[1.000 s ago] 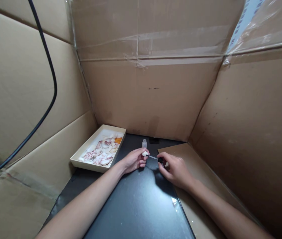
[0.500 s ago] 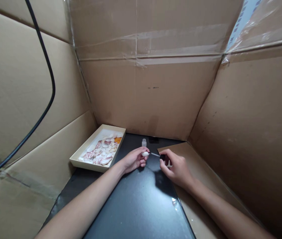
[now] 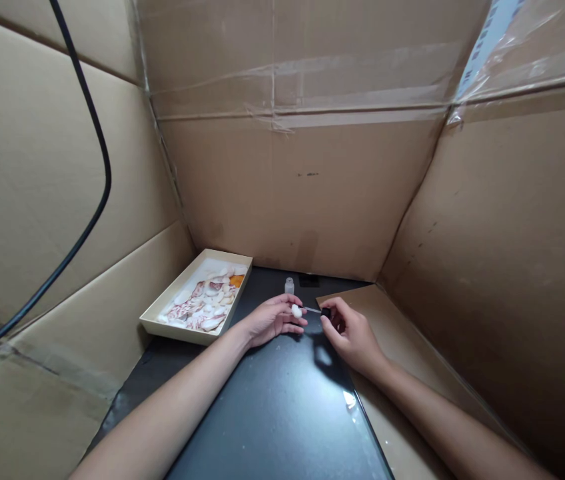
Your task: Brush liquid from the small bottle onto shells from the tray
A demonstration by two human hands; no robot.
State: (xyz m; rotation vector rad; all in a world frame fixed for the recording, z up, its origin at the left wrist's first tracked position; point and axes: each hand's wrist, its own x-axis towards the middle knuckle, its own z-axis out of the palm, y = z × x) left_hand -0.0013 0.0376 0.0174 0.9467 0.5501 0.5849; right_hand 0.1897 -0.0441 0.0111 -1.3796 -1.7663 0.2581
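Between the fingers of my left hand [image 3: 275, 320] is a small white shell [image 3: 296, 311], its lower fingers slightly spread. My right hand [image 3: 352, 333] pinches the black cap of a small brush [image 3: 325, 312]. From the cap a thin pale stem runs left, and its dark tip reaches the shell's upper edge; whether it touches I cannot tell. Just behind my left hand stands a small clear glass bottle [image 3: 289, 286], upright and without a cap.
A cream box tray [image 3: 177, 331] holding many white, reddish and orange shells sits at the left. Cardboard walls [image 3: 282, 200] enclose the black table [image 3: 262, 413]. A flat cardboard sheet [image 3: 407, 373] lies on the right, and a black cable [image 3: 105, 167] hangs at the left.
The shell has been turned in my left hand, whose fingers have opened out a little. My right hand, with the brush, has shifted only slightly.
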